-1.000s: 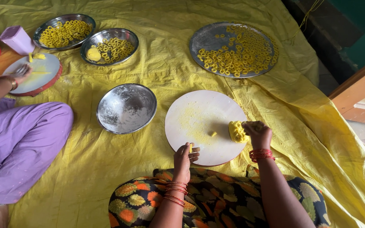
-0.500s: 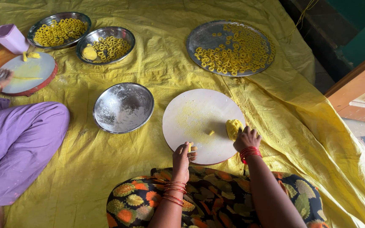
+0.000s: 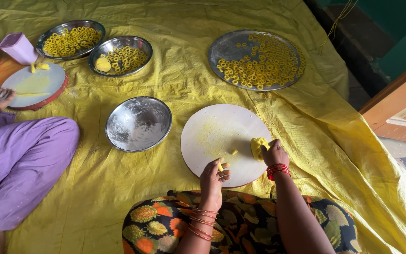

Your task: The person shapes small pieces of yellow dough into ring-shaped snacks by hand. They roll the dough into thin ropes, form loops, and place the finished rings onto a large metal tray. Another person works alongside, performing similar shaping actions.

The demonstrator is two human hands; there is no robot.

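Observation:
A round white board (image 3: 217,136) lies on the yellow sheet in front of me. My right hand (image 3: 274,154) rests at its right edge, fingers closed on a lump of yellow dough (image 3: 258,146). My left hand (image 3: 214,175) is at the board's near edge and pinches a small bit of yellow dough (image 3: 220,166) between its fingers. Another small crumb of dough (image 3: 234,152) lies loose on the board between the two hands. Red bangles circle both wrists.
An empty steel bowl (image 3: 138,123) sits left of the board. A steel tray (image 3: 256,59) and two bowls (image 3: 70,38) (image 3: 121,55) hold yellow dough rings. At far left another person in purple (image 3: 19,160) works at a second board (image 3: 35,84), beside a purple cup (image 3: 19,47).
My right hand drew back with the dough lump from the board's far right edge toward me. My left hand stayed at the near edge. The view shifted slightly.

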